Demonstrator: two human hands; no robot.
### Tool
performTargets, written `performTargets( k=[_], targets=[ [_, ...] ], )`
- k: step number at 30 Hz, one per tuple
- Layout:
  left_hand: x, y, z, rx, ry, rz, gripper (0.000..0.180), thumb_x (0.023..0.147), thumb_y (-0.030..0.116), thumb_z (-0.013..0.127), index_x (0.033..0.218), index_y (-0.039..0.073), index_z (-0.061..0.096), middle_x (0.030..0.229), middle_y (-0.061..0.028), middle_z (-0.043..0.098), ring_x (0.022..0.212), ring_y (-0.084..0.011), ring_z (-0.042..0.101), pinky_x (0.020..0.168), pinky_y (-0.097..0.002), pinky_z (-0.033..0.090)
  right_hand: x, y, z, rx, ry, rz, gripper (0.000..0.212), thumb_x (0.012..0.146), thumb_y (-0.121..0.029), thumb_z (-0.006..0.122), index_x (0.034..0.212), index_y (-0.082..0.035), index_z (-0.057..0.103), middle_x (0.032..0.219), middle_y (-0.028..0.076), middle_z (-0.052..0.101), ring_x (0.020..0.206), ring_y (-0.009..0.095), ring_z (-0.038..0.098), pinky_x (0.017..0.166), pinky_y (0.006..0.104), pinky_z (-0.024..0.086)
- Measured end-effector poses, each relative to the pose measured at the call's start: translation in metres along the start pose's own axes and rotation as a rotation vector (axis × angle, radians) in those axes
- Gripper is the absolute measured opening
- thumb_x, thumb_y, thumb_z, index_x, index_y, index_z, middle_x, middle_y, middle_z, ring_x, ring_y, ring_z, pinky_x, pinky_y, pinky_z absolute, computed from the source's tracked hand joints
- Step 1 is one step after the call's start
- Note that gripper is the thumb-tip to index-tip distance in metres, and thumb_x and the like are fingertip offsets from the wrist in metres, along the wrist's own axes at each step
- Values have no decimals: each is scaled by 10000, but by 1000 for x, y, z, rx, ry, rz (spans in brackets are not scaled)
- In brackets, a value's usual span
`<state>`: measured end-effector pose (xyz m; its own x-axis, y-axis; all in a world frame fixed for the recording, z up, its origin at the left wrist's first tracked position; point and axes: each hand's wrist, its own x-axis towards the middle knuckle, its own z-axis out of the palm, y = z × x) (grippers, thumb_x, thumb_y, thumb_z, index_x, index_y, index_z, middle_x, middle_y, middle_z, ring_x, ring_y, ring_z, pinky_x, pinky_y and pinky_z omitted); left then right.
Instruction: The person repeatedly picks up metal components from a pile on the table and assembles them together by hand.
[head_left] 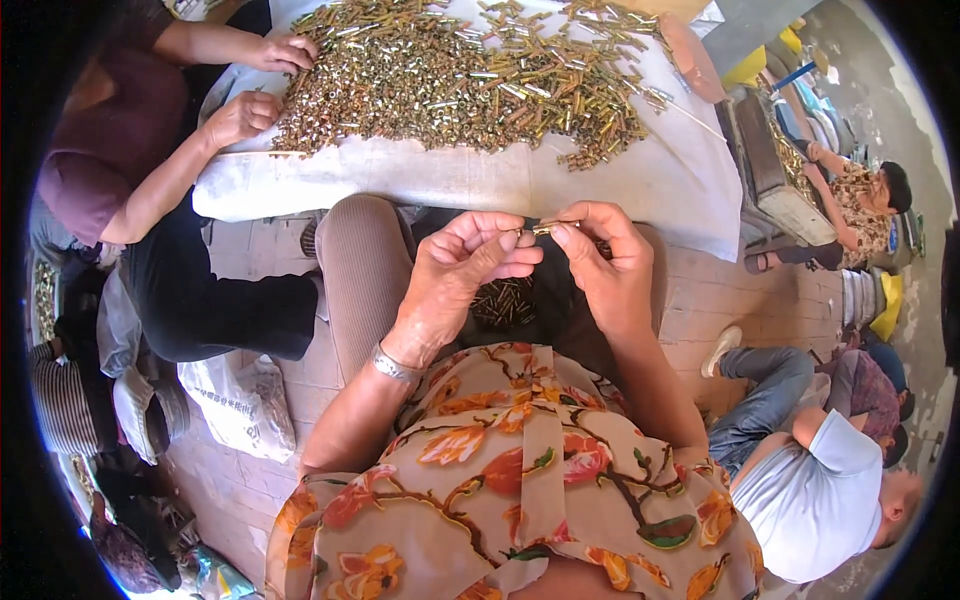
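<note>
Above my lap, my left hand (470, 262) and my right hand (606, 258) meet fingertip to fingertip. My right thumb and forefinger pinch a small brass-coloured metal cylinder (545, 229), which points toward my left fingers. My left thumb and fingers are pressed together at its left end. A small dark bit shows there, too small to name. Whether the pieces are joined or only touching I cannot tell. Below my hands, between my knees, lies a dark heap of thin metal pins (503, 303); what holds it is mostly hidden.
A white-covered table (400, 185) ahead bears a wide heap of small brass-coloured parts (450, 75). At its left, a co-worker's hands (245, 115) touch the heap's edge. A white plastic bag (238, 405) stands on the brick floor. Several other people sit at the right.
</note>
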<state>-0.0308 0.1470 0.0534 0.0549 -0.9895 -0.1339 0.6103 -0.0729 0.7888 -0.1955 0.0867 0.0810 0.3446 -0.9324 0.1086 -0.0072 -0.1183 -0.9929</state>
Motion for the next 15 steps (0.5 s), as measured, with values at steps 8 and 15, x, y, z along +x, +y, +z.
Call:
performTargets(
  k=[8, 15],
  targets=[
    [-13, 2, 8, 1, 7, 11, 223, 944, 128, 566, 1105, -27, 582, 1004, -118, 663, 900, -206, 669, 820, -323, 549, -9, 5, 6, -86, -31, -221, 137, 887, -53, 637, 1008, 1, 603, 906, 40, 678, 784, 54, 588, 705, 211, 483],
    [-16, 3, 12, 32, 30, 55, 204, 939, 122, 575, 1075, -26, 609, 955, -95, 675, 850, -166, 674, 787, -294, 553, -15, 6, 10, -107, 32, -289, 128, 892, -43, 625, 1003, 13, 598, 916, 69, 685, 844, 96, 632, 752, 235, 503]
  ],
)
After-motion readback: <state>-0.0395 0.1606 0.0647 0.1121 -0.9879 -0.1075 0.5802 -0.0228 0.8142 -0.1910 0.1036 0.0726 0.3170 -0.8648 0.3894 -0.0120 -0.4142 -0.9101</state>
